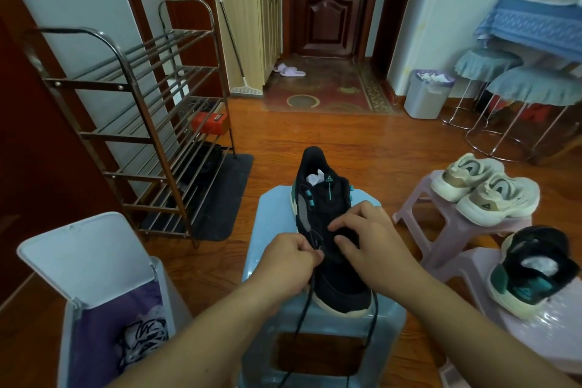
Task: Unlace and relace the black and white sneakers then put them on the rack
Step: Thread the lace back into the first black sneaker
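Observation:
A black sneaker (327, 198) with teal accents and a cream sole lies on a light blue stool (271, 217), toe toward me. My left hand (291, 258) pinches the black lace (304, 309) at the shoe's left eyelets. On the shoe's tongue and right side rests my right hand (368, 239), fingers curled at the lace area. Both lace ends hang down over the stool's front. The matching black sneaker (532, 271) sits on a pink stool at the right. The metal shoe rack (132, 110) stands at the left.
A pair of cream sneakers (485, 189) sits on a second pink stool (441, 214). An open white bin (94, 293) stands at my lower left. A grey bin (428, 94), covered stools and a blue-clothed table are at the right. A rug and a door lie ahead.

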Demonstrator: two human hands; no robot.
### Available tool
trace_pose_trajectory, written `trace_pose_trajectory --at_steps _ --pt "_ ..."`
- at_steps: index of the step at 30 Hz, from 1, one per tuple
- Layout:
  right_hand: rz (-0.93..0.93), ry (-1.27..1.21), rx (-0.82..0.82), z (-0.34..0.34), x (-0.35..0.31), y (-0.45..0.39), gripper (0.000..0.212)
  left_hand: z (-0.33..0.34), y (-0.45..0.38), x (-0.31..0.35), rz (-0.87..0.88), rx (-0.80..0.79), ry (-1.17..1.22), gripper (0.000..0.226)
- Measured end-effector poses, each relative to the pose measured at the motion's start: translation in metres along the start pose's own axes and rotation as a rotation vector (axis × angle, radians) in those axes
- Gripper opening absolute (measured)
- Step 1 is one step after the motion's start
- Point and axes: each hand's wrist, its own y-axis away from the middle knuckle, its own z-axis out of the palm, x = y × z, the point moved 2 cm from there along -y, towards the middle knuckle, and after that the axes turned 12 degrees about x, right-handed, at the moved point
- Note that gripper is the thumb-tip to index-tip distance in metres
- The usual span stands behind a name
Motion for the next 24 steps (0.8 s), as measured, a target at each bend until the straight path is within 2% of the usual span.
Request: trace_pose_trajectory --at_steps 6,10,24 --pt "0.006 0.004 0.003 0.002 0.0 0.0 0.019 0.012 0.01 0.003 0.055 0.099 -0.014 0.027" --pt "0.003 0.003 0.002 0.003 0.001 0.001 0.019 0.013 0.011 0.004 0.122 0.127 -0.109 0.026" --pt "0.042 -0.025 -0.015 0.002 0.004 0.002 0.019 0.022 0.014 0.0 0.13 0.221 -0.163 0.024"
